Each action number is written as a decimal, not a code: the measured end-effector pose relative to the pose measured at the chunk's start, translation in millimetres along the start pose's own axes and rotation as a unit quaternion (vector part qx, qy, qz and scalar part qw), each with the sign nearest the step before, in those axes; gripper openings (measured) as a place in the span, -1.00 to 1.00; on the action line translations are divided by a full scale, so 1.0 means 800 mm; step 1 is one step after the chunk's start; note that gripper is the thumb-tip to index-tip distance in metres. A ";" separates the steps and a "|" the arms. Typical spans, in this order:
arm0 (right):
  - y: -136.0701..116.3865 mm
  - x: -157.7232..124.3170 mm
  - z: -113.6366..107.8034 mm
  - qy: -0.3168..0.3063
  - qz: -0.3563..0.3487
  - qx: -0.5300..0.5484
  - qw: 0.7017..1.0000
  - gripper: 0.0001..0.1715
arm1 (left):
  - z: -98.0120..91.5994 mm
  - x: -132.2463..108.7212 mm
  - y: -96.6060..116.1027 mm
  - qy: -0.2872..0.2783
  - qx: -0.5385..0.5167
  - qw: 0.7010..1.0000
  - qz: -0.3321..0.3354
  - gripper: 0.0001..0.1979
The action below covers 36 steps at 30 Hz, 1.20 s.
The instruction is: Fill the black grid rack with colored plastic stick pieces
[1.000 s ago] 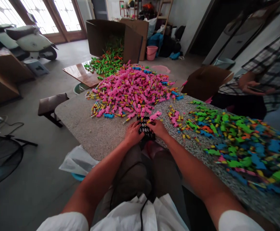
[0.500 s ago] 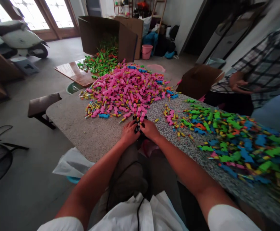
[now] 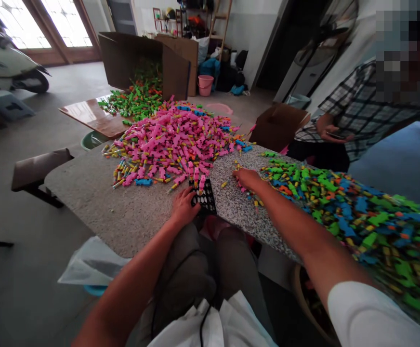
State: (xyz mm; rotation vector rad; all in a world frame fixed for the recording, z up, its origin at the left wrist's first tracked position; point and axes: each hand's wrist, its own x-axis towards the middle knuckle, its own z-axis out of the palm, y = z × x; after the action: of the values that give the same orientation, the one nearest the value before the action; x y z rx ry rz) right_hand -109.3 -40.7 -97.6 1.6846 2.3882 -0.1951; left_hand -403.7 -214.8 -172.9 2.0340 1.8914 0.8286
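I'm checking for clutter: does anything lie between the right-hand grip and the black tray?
Yes, one small yellow piece lies on the speckled table between the right-hand grip and the black tray. Nothing else visible does.

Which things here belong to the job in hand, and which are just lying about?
In hand:
- black tray, under left hand
- pink pieces upright at its far end
- loose pieces by right hand

Lying about, apparently:
- scooter
- stool
- bucket
- plastic bag

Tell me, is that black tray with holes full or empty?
Partly filled: a few pink pieces stand in the black tray, while many holes look bare.
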 end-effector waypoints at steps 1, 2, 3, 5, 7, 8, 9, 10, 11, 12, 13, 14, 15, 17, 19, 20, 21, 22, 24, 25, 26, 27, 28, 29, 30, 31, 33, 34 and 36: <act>0.003 -0.002 0.001 -0.007 -0.008 -0.007 1.000 -0.55 | 0.000 0.000 0.000 0.001 0.000 1.000 0.000 -0.51; 0.005 -0.005 0.003 -0.010 -0.014 -0.015 1.000 -0.54 | -0.001 0.000 0.001 0.001 0.001 1.000 0.000 -0.51; 0.007 -0.008 0.005 -0.012 -0.017 -0.020 1.000 -0.54 | -0.001 0.000 0.001 0.001 0.002 1.000 -0.001 -0.51; 0.012 -0.016 0.008 -0.021 -0.017 -0.025 0.999 -0.54 | -0.003 0.000 0.002 -0.001 0.004 1.000 -0.003 -0.50; 0.017 -0.023 0.012 -0.024 -0.023 -0.033 0.999 -0.53 | -0.004 -0.001 0.003 -0.003 0.006 1.000 -0.004 -0.51; 0.020 -0.026 0.013 -0.024 -0.029 -0.038 0.999 -0.53 | -0.004 -0.001 0.003 -0.004 0.007 1.000 -0.003 -0.51; 0.023 -0.029 0.014 -0.024 -0.037 -0.042 0.998 -0.52 | -0.004 -0.001 0.003 -0.005 0.009 1.000 -0.003 -0.51; 0.026 -0.031 0.014 -0.025 -0.046 -0.047 0.998 -0.52 | -0.004 0.000 0.003 -0.005 0.009 1.000 -0.002 -0.51; 0.028 -0.033 0.015 -0.025 -0.053 -0.053 0.997 -0.52 | -0.004 0.000 0.003 -0.005 0.009 1.000 -0.001 -0.51; 0.031 -0.035 0.015 -0.025 -0.058 -0.060 0.996 -0.53 | -0.004 0.000 0.003 -0.005 0.008 1.000 -0.001 -0.51; 0.034 -0.037 0.015 -0.023 -0.062 -0.068 0.996 -0.54 | -0.004 0.000 0.003 -0.004 0.008 1.000 -0.001 -0.51; 0.038 -0.039 0.015 -0.019 -0.067 -0.076 0.995 -0.55 | -0.004 0.000 0.002 -0.005 0.007 1.000 -0.002 -0.51; 0.042 -0.041 0.014 -0.012 -0.074 -0.081 0.994 -0.57 | -0.004 0.000 0.002 -0.005 0.007 1.000 -0.003 -0.51; 0.049 -0.046 0.013 0.006 -0.086 -0.081 0.993 -0.63 | -0.004 0.000 0.002 -0.008 0.007 1.000 -0.006 -0.50; 0.053 -0.052 0.013 0.026 -0.096 -0.075 0.992 -0.67 | -0.004 0.000 0.003 -0.012 0.008 1.000 -0.007 -0.50; 0.051 -0.057 0.013 0.043 -0.095 -0.061 0.993 -0.69 | -0.004 0.000 0.003 -0.012 0.009 1.000 -0.007 -0.50; 0.046 -0.062 0.013 0.064 -0.087 -0.033 0.994 -0.70 | -0.004 0.000 0.003 -0.011 0.010 1.000 -0.007 -0.50; 0.036 -0.068 0.015 0.090 -0.073 0.010 0.993 -0.72 | -0.003 -0.001 0.003 -0.009 0.011 1.000 -0.006 -0.50; 0.006 -0.082 0.020 0.137 -0.032 0.133 0.981 -0.77 | -0.001 -0.001 0.003 -0.006 0.011 1.000 -0.008 -0.50; -0.014 -0.089 0.023 0.146 -0.018 0.199 0.969 -0.79 | -0.001 -0.001 0.003 -0.005 0.010 1.000 -0.010 -0.50; -0.037 -0.097 0.027 0.140 -0.014 0.260 0.955 -0.80 | 0.000 -0.001 0.004 -0.006 0.009 1.000 -0.013 -0.50; -0.060 -0.103 0.032 0.119 -0.027 0.320 0.940 -0.79 | 0.000 -0.001 0.004 -0.008 0.008 1.000 -0.015 -0.50; -0.082 -0.108 0.037 0.108 -0.037 0.380 0.918 -0.76 | 0.000 -0.001 0.004 -0.009 0.008 1.000 -0.017 -0.50; -0.103 -0.112 0.042 0.105 -0.040 0.435 0.893 -0.71 | -0.001 -0.001 0.004 -0.011 0.008 1.000 -0.017 -0.50; -0.121 -0.113 0.046 0.101 -0.041 0.480 0.871 -0.66 | -0.001 -0.001 0.004 -0.013 0.008 1.000 -0.017 -0.50; -0.136 -0.114 0.050 0.095 -0.038 0.511 0.853 -0.62 | -0.002 0.000 0.005 -0.015 0.008 1.000 -0.016 -0.50; -0.157 -0.111 0.057 0.069 -0.039 0.532 0.843 -0.62 | -0.003 0.000 0.006 -0.020 0.009 1.000 -0.017 -0.50; -0.163 -0.110 0.059 0.057 -0.044 0.523 0.849 -0.64 | -0.004 0.000 0.007 -0.022 0.010 1.000 -0.017 -0.50; -0.168 -0.107 0.064 0.055 -0.059 0.482 0.872 -0.67 | -0.006 -0.001 0.008 -0.020 0.012 1.000 -0.016 -0.50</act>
State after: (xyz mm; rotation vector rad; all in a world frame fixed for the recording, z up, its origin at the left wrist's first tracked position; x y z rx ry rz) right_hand -203.2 -175.9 -127.5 1.8764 2.6528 -1.5711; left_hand -400.6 -217.3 -165.7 2.0132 1.9159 0.7546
